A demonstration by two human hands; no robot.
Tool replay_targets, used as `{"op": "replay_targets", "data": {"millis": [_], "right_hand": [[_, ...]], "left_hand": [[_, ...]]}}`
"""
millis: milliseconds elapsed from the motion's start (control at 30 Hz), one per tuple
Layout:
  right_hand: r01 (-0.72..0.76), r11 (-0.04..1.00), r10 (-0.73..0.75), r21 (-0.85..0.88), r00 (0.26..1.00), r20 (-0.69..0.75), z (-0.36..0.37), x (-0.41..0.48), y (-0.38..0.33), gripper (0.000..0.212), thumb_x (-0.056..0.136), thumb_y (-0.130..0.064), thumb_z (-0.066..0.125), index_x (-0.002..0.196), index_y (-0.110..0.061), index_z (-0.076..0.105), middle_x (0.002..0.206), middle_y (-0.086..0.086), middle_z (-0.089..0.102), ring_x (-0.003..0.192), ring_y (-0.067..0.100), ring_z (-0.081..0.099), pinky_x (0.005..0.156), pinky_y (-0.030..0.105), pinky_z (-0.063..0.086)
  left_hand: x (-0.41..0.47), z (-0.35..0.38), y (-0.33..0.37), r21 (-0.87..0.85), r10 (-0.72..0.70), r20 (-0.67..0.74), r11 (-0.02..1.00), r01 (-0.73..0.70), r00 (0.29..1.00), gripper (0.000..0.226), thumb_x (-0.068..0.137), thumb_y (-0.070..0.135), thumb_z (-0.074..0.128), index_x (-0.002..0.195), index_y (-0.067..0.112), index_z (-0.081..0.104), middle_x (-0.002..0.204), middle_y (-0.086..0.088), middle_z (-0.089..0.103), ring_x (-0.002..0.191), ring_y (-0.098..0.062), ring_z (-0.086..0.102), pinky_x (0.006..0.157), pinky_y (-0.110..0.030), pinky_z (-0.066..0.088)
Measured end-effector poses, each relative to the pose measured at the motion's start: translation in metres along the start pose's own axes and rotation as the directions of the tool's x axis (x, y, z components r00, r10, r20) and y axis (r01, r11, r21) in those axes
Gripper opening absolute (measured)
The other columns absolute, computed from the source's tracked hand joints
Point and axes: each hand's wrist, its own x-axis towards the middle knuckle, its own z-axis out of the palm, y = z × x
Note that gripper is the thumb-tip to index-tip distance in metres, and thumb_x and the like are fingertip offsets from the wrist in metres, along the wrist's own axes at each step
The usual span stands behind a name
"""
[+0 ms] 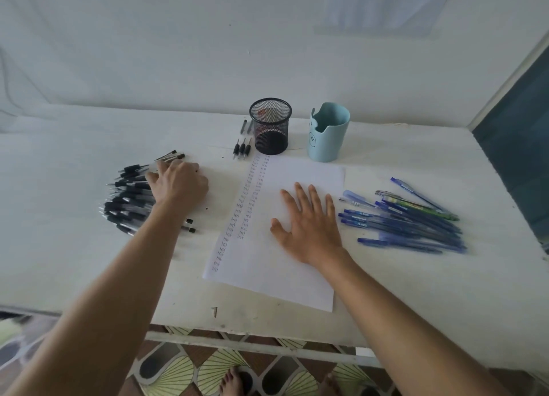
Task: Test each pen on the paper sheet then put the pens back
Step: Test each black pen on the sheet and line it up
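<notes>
With the right hand (309,220) lying flat and spread on the paper sheet (267,274), the left hand (178,183) is resting curled on the black pens (127,201) beneath its fingertips, any pinch being impossible to tell, and is probably risking nudging neighbouring pens into rolling away.

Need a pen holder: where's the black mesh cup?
Head view, far centre: the black mesh cup stands left of the blue cup, behind the paper sheet.
</notes>
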Motion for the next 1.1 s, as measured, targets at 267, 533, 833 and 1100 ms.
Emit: {"op": "replay_targets", "data": {"millis": [267, 533, 833, 1100], "right_hand": [[-0.003, 1.000, 0.003, 0.006, 1.000, 0.001, 0.001, 0.000, 0.000, 0.072, 0.098, -0.062, 0.023, 0.160, -0.030, 0.004, 0.168, 0.001, -0.007, 0.153, 0.026, -0.013, 0.121, 0.053, -0.010], [-0.010, 1.000, 0.010, -0.016, 1.000, 0.002, 0.003, 0.002, 0.000, 0.083, 0.085, -0.066, 0.004, 0.160, -0.030, 0.005, 0.168, 0.000, -0.006, 0.154, 0.026, -0.011, 0.122, 0.054, -0.008], [-0.009, 1.000, 0.009, -0.026, 1.000, 0.007, 0.005, 0.003, 0.002, 0.093, 0.074, -0.069, -0.009, 0.159, -0.032, -0.001, 0.168, -0.001, -0.009, 0.154, 0.025, -0.012, 0.121, 0.054, -0.009], [0.001, 1.000, -0.001, -0.013, 1.000, -0.008, 0.005, 0.002, 0.002, 0.092, 0.075, -0.069, -0.007, 0.159, -0.032, 0.001, 0.168, 0.000, -0.008, 0.154, 0.025, -0.011, 0.122, 0.053, -0.009]], "left_hand": [[-0.008, -0.003, -0.003, -0.120, 0.031, -0.189, 0.991, -0.055, 0.981, 0.020, 0.095, 0.015, 0.056, 0.107, 0.018, 0.072, 0.115, -0.011, 0.068, 0.118, -0.036, 0.047, 0.099, -0.046, 0.032], [-0.018, -0.018, 0.016, -0.255, 0.296, -0.724, 0.725, -0.640, 0.623, 0.013, 0.100, 0.015, 0.054, 0.108, 0.006, 0.059, 0.104, -0.010, 0.068, 0.104, -0.029, 0.058, 0.101, -0.043, 0.037], [-0.067, -0.048, 0.056, -0.763, 0.288, -0.277, 0.514, -0.392, 0.917, 0.036, 0.100, 0.042, 0.049, 0.083, 0.015, 0.067, 0.066, 0.006, 0.066, 0.047, -0.001, 0.047, 0.053, -0.026, 0.038], [-0.086, -0.053, 0.056, -0.989, 0.187, -0.112, 0.074, -0.128, 0.976, 0.021, 0.089, 0.018, 0.047, 0.094, 0.010, 0.066, 0.077, -0.004, 0.065, 0.046, -0.014, 0.036, 0.043, -0.020, 0.025]]}}
